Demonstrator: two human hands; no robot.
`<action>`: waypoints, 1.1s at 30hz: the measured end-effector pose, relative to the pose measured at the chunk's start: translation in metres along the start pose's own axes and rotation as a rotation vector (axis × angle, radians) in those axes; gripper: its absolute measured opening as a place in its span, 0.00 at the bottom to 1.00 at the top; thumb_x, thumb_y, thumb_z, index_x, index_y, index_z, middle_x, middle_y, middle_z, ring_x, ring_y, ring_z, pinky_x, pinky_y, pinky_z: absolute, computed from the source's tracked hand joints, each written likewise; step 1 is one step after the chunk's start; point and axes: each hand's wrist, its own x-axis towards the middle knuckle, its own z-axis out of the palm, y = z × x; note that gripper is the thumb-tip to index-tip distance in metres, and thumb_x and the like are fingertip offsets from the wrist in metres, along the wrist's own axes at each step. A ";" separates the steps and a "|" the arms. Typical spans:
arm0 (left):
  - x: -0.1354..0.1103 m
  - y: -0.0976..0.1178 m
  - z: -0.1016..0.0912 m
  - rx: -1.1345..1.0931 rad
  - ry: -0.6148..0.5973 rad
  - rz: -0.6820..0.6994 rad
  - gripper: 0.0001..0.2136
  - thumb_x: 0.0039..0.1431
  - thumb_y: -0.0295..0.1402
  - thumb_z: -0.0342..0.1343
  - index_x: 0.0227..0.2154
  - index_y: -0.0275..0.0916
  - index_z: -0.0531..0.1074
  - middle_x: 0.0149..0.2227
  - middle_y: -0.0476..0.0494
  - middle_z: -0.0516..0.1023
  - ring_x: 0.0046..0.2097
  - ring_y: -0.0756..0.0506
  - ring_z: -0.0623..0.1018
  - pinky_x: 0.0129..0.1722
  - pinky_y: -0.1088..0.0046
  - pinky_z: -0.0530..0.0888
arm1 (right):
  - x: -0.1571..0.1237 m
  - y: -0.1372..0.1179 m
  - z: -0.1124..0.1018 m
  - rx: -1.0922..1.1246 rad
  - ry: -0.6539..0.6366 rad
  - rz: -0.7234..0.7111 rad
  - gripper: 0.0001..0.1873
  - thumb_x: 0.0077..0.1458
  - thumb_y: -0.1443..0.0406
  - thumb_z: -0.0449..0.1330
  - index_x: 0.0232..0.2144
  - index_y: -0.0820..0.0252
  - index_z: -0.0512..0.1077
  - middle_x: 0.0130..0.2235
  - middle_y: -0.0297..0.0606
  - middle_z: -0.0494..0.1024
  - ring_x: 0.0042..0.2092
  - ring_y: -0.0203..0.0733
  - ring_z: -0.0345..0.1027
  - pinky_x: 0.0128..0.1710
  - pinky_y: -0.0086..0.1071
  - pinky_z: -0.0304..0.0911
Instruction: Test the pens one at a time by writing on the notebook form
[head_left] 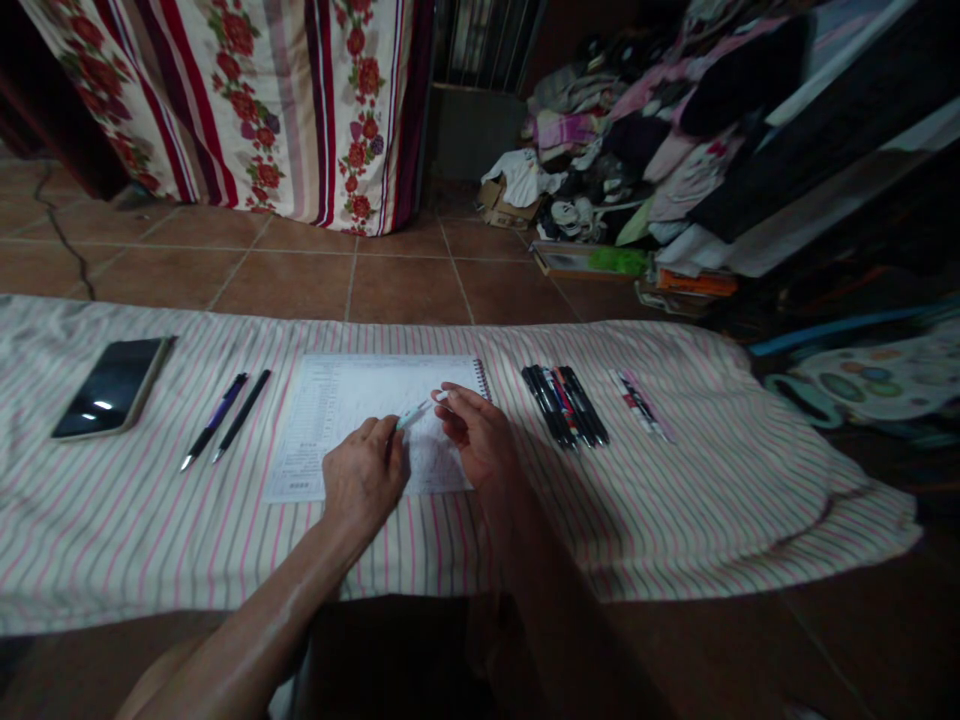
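Observation:
My left hand (365,468) is closed around the lower end of a slim pale blue and white pen (414,412). At the pen's upper end, my right hand (478,432) pinches a small white part between thumb and fingertips. Whether that part is joined to the pen or apart from it, I cannot tell. Both hands are over a spiral notebook (375,385) with a printed page, its wire binding at the right. Right of the notebook lies a row of several dark pens (566,405), and beyond them a few pink and white pens (641,405).
Left of the notebook lie a purple and black pen (214,422) and a black pen (242,415). A phone (112,388) rests farther left on the striped cloth (675,500). Behind are a tiled floor (300,265), a floral curtain (262,100) and piled clothes (600,150).

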 end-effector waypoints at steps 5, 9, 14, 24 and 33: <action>-0.001 0.000 -0.003 -0.011 -0.012 -0.014 0.14 0.63 0.36 0.41 0.43 0.41 0.70 0.33 0.47 0.75 0.34 0.47 0.75 0.27 0.72 0.60 | 0.001 -0.007 -0.001 0.099 -0.036 0.107 0.05 0.43 0.70 0.61 0.27 0.62 0.75 0.27 0.33 0.78 0.24 0.26 0.67 0.18 0.15 0.58; 0.000 0.001 -0.004 -0.008 -0.009 -0.016 0.15 0.63 0.36 0.40 0.43 0.41 0.70 0.33 0.47 0.75 0.33 0.47 0.75 0.27 0.72 0.60 | 0.004 -0.008 -0.003 0.166 -0.086 0.197 0.04 0.46 0.71 0.59 0.26 0.62 0.74 0.28 0.34 0.77 0.24 0.26 0.66 0.18 0.16 0.59; 0.001 0.000 -0.005 -0.011 -0.015 -0.022 0.15 0.63 0.36 0.40 0.43 0.40 0.70 0.34 0.46 0.76 0.34 0.47 0.75 0.27 0.72 0.61 | 0.005 -0.005 -0.005 0.045 -0.042 0.074 0.06 0.44 0.68 0.62 0.30 0.61 0.73 0.30 0.34 0.78 0.25 0.29 0.67 0.20 0.20 0.60; 0.001 -0.003 -0.006 0.004 -0.017 -0.027 0.15 0.63 0.36 0.41 0.44 0.40 0.70 0.34 0.46 0.76 0.35 0.46 0.75 0.28 0.72 0.61 | 0.019 0.002 -0.021 -0.492 0.010 -0.381 0.13 0.44 0.59 0.61 0.32 0.61 0.69 0.24 0.32 0.75 0.24 0.34 0.69 0.21 0.26 0.62; 0.000 -0.005 -0.009 0.024 -0.019 -0.034 0.15 0.63 0.36 0.41 0.44 0.40 0.70 0.35 0.46 0.76 0.35 0.46 0.75 0.28 0.72 0.61 | 0.018 0.003 -0.022 -0.851 0.002 -0.452 0.10 0.50 0.60 0.57 0.32 0.59 0.71 0.25 0.35 0.76 0.26 0.38 0.71 0.25 0.30 0.63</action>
